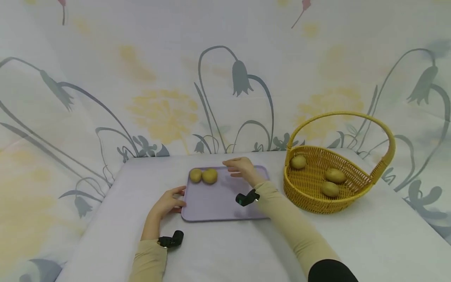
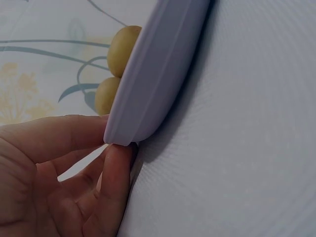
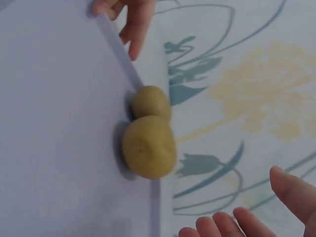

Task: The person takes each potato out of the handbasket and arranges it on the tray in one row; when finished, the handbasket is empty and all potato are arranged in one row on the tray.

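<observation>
Two potatoes (image 1: 210, 176) sit side by side in the far left corner of a light purple tray (image 1: 218, 203). At the tray's left edge is my left hand (image 1: 170, 201); in the left wrist view its fingers (image 2: 116, 173) pinch the rim from above and below. My right hand (image 1: 241, 168) hovers over the far right part of the tray, fingers extended and holding nothing. In the right wrist view, the fingertips (image 3: 222, 224) are apart from the larger potato (image 3: 149, 147).
A yellow wicker basket (image 1: 313, 207) with a tall arched handle stands right of the tray. Inside it lie three potatoes (image 1: 335, 176). A white cloth (image 1: 225, 250) covers the table, and a flower-patterned backdrop (image 1: 158, 78) rises behind it.
</observation>
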Motion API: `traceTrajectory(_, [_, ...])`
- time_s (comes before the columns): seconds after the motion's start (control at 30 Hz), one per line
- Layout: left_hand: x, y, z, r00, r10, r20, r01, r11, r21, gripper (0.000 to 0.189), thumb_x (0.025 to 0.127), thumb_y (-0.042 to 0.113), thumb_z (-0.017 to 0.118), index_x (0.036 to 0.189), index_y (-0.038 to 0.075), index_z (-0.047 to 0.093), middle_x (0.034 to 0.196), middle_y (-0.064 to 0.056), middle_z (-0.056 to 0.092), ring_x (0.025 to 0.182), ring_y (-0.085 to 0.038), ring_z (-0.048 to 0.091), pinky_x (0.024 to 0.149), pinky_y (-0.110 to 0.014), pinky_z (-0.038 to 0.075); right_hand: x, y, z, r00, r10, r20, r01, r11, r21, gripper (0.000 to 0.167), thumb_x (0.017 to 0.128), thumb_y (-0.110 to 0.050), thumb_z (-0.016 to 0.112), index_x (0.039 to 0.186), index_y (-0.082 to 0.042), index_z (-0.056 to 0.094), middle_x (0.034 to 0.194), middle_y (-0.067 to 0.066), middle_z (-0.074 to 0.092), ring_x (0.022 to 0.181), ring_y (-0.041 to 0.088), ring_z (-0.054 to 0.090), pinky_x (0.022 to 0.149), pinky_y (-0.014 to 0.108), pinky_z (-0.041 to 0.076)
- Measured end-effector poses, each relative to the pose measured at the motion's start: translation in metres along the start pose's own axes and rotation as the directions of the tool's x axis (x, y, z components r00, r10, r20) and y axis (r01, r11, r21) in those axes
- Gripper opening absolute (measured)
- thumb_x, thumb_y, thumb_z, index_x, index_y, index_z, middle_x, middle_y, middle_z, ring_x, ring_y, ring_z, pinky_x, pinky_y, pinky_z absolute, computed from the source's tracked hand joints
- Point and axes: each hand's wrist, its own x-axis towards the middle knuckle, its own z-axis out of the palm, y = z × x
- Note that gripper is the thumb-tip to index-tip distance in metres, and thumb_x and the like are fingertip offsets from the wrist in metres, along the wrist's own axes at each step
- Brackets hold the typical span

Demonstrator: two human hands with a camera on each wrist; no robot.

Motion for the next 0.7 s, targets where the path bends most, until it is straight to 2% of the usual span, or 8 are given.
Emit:
traceTrajectory(0.2, [-0.002,0.001,-0.002,1.0,0.005,0.025,-0.005,1.0,0.029,0.069,0.077,-0.006,0.06,0.14,-0.007,0.03,0.131,-0.029,0.037,0.076,-0.013,0.053,0.063,-0.026,0.052,-0.042,-0.021,-0.068,0.996,-0.071,0.057,0.066,0.994,0.082,0.047,0.091,-0.015,0.058,0.132,0.004,0.046,0.135,0.019,0.047,0.124,0.032,0.044,0.095,0.035,0.045])
traceTrajectory(0.27, [-0.002,0.002,-0.001,0.999,0.005,0.036,-0.006,1.0,0.031,0.07,0.078,-0.005,0.06,0.14,-0.007,0.029,0.131,-0.029,0.036,0.077,-0.013,0.053,0.063,-0.025,0.052,-0.057,-0.023,-0.094,0.995,-0.077,0.07,0.066,0.988,0.142,0.044,0.092,-0.015,0.055,0.132,0.003,0.046,0.131,0.016,0.051,0.125,0.032,0.043,0.096,0.035,0.044])
traceTrajectory(0.33, [-0.003,0.003,-0.002,0.999,0.002,0.039,-0.003,1.0,0.029,0.07,0.078,-0.005,0.06,0.14,-0.008,0.028,0.132,-0.029,0.035,0.078,-0.013,0.053,0.064,-0.025,0.052,-0.069,-0.022,-0.119,0.993,-0.081,0.087,0.061,0.975,0.212,0.034,0.093,-0.014,0.053,0.125,-0.002,0.054,0.121,0.01,0.058,0.124,0.03,0.045,0.098,0.036,0.042])
traceTrajectory(0.43, [-0.004,0.003,-0.004,0.999,-0.005,0.038,0.004,0.999,0.035,0.07,0.079,-0.005,0.06,0.141,-0.007,0.027,0.132,-0.029,0.034,0.079,-0.013,0.053,0.064,-0.025,0.052,-0.082,-0.02,-0.152,0.991,-0.08,0.11,0.037,0.936,0.351,0.017,0.093,-0.012,0.054,0.106,-0.01,0.065,0.104,0.002,0.065,0.115,0.024,0.053,0.103,0.037,0.036])
traceTrajectory(0.5, [-0.004,0.003,-0.004,0.999,-0.007,0.037,0.006,0.999,0.037,0.07,0.078,-0.005,0.06,0.141,-0.007,0.027,0.132,-0.029,0.034,0.08,-0.014,0.053,0.064,-0.025,0.052,-0.087,-0.017,-0.173,0.99,-0.077,0.116,0.019,0.902,0.432,0.016,0.093,-0.013,0.053,0.095,-0.013,0.069,0.097,0.001,0.067,0.104,0.018,0.06,0.103,0.036,0.036])
traceTrajectory(0.6, [-0.005,0.004,-0.003,0.999,-0.01,0.039,0.009,0.999,0.041,0.07,0.078,-0.005,0.06,0.141,-0.007,0.027,0.132,-0.029,0.034,0.081,-0.014,0.053,0.065,-0.025,0.052,-0.089,-0.016,-0.201,0.992,-0.065,0.111,-0.003,0.849,0.528,0.019,0.094,-0.012,0.051,0.092,-0.011,0.07,0.096,0.003,0.068,0.095,0.016,0.063,0.105,0.034,0.033])
traceTrajectory(0.7, [-0.006,0.006,0.001,0.999,-0.011,0.046,0.009,0.999,0.039,0.07,0.078,-0.006,0.06,0.14,-0.008,0.027,0.132,-0.03,0.033,0.081,-0.014,0.053,0.065,-0.025,0.052,-0.087,-0.017,-0.225,0.997,-0.02,0.076,-0.031,0.791,0.611,0.019,0.093,-0.011,0.052,0.089,-0.009,0.071,0.093,0.006,0.069,0.092,0.017,0.064,0.107,0.033,0.03])
